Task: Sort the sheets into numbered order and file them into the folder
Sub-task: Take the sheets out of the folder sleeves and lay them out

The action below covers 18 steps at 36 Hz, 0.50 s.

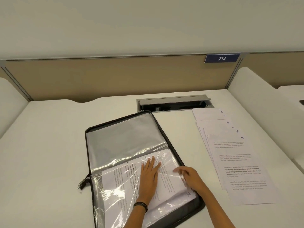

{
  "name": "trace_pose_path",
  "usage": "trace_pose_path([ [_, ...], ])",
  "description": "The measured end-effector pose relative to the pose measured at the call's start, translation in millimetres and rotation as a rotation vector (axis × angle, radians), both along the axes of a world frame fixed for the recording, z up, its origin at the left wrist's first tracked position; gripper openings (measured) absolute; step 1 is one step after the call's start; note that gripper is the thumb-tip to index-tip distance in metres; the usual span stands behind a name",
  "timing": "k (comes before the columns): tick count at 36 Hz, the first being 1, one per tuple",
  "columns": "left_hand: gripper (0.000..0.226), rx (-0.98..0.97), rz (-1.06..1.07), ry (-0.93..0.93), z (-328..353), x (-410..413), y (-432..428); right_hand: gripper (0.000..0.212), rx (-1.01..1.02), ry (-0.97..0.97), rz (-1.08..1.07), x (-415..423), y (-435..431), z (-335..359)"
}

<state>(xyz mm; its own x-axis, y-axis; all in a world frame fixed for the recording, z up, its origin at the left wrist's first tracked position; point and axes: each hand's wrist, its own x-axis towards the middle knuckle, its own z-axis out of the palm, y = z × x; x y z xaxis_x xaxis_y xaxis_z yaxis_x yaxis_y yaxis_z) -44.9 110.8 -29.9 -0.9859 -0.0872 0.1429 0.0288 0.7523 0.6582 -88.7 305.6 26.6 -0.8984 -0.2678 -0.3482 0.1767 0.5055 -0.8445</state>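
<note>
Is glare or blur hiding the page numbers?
Head view: glare streaks on the plastic sleeve wash out print beneath; the right hand is motion-blurred; handwritten numbers on the fanned sheets read clearly; lighting is even, shadows soft.

White desk (49, 145) w/ curved white side dividers (256, 96). Behind it, tan partition (115, 76) under a pale wall (148, 22). Blue sign (222, 58) reads 214, upper right. Grey cable hatch (172, 102) at desk's rear, lid up; dark inside, poss. sockets.
</note>
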Motion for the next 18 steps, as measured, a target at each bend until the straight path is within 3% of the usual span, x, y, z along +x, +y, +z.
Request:
trace_pose_path([
  [3, 0.075, 0.065, 0.019, 0.003, 5, 0, 0, 0.042, -0.011, -0.067, 0.057, -3, 1, 4],
  [7, 0.081, 0.124, 0.034, -0.004, 14, 1, 0, 0.024, -0.026, -0.162, 0.14, -10, -1, 16],
  [18, 0.076, 0.164, -0.01, -0.068, 16, 0, 2, 0.027, 0.039, -0.09, 0.087, -19, -6, 27],
])
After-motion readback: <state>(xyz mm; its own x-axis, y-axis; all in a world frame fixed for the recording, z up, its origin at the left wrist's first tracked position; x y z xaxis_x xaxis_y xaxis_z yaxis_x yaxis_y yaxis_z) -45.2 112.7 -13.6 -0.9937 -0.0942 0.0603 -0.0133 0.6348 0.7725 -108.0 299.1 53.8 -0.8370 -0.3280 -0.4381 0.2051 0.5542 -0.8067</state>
